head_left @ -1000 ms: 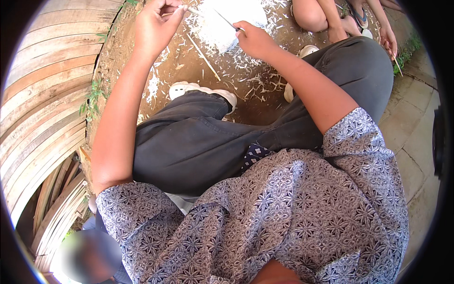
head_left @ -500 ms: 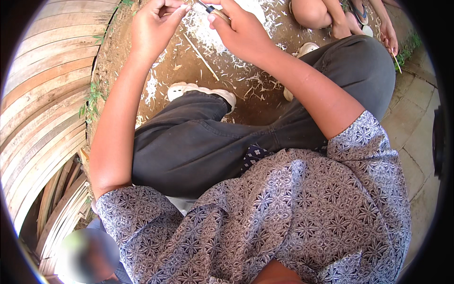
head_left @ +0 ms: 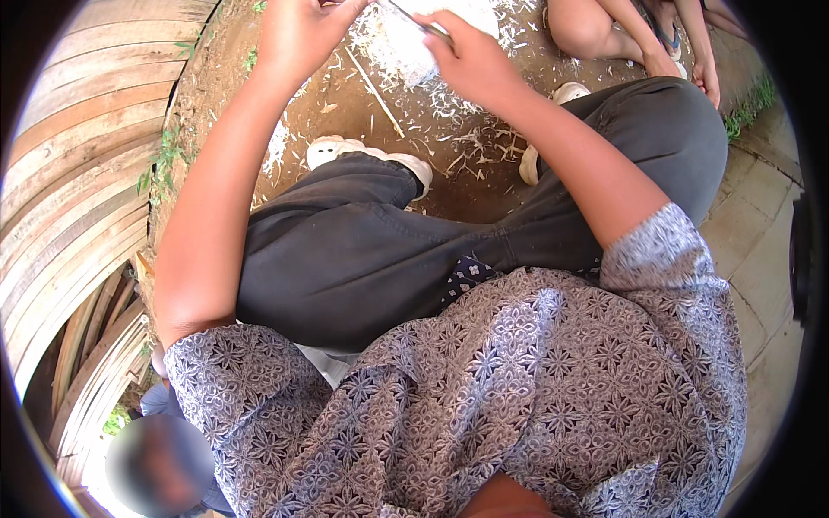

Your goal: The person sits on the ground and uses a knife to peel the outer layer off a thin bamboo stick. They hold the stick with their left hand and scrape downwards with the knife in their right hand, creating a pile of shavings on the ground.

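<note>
Bordering the left side, a stack of pale wooden slats (head_left: 95, 138) curves down the view, while paving (head_left: 760, 233) runs along the right. The person's dark trousers (head_left: 363, 268) close off the near side, and another person's bare legs (head_left: 587, 30) take up the upper right. Open room remains on the brown earth (head_left: 332, 91) between the left forearm and a thin stick (head_left: 373, 91) lying there; pale shavings (head_left: 475, 160) litter the soil farther right.

Half a second ago the right hand (head_left: 475, 60) was close beside the left hand's (head_left: 302, 43) fingertips; now it sits farther right, with more of its knife (head_left: 420, 23) showing.

The right hand is closed round the knife's handle, the blade slanting up and left toward the left hand, above a white patch (head_left: 410, 60) on the ground. The left hand's fingertips leave the picture at the upper edge, so whether they pinch anything cannot be told.
</note>
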`<state>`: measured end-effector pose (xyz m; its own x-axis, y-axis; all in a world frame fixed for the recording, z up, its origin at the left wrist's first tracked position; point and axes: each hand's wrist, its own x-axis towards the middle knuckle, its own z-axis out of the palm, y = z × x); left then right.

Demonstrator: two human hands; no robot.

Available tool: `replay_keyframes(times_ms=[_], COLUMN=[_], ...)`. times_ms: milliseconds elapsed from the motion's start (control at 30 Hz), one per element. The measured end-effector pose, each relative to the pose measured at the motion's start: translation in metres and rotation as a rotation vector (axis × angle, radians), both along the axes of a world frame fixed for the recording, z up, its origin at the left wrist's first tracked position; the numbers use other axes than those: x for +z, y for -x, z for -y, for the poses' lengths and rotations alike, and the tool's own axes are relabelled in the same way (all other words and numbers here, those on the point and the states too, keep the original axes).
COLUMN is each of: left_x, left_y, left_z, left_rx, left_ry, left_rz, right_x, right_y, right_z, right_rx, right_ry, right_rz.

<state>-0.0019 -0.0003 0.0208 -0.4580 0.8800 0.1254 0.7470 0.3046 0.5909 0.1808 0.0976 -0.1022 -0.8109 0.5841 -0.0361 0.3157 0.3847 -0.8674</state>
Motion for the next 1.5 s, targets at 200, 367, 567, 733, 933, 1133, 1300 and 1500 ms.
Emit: replay_keyframes(times_ms=[200,367,567,733,933,1133,1300,1500], left_x=[-0.015,-0.018,-0.019,-0.019,-0.016,-0.011,-0.022,-0.019], left_y=[0.004,0.011,0.008,0.006,0.006,0.005,0.015,0.016], left_z=[-0.002,-0.003,-0.005,-0.008,-0.002,-0.007,0.0,0.005], left_rx=[-0.047,-0.079,-0.056,-0.105,-0.071,-0.111,-0.111,-0.188], left_ry=[-0.175,-0.138,-0.135,-0.164,-0.151,-0.076,-0.093,-0.117], left_rz=[0.029,-0.038,-0.053,-0.024,0.022,-0.136,-0.198,-0.196], right_x=[-0.037,-0.008,0.051,0.04,0.005,-0.07,-0.026,0.027], right_y=[-0.013,0.006,0.01,-0.001,-0.006,-0.025,-0.008,0.006], right_z=[-0.018,-0.011,0.012,0.018,0.016,-0.004,0.001,0.016], right_rx=[-0.008,-0.144,-0.127,-0.06,-0.053,-0.038,-0.141,-0.028], right_ry=[0.081,0.237,0.269,0.197,0.097,0.086,0.187,0.127], right_rz=[0.26,-0.121,-0.446,-0.217,0.045,0.36,0.073,0.009])
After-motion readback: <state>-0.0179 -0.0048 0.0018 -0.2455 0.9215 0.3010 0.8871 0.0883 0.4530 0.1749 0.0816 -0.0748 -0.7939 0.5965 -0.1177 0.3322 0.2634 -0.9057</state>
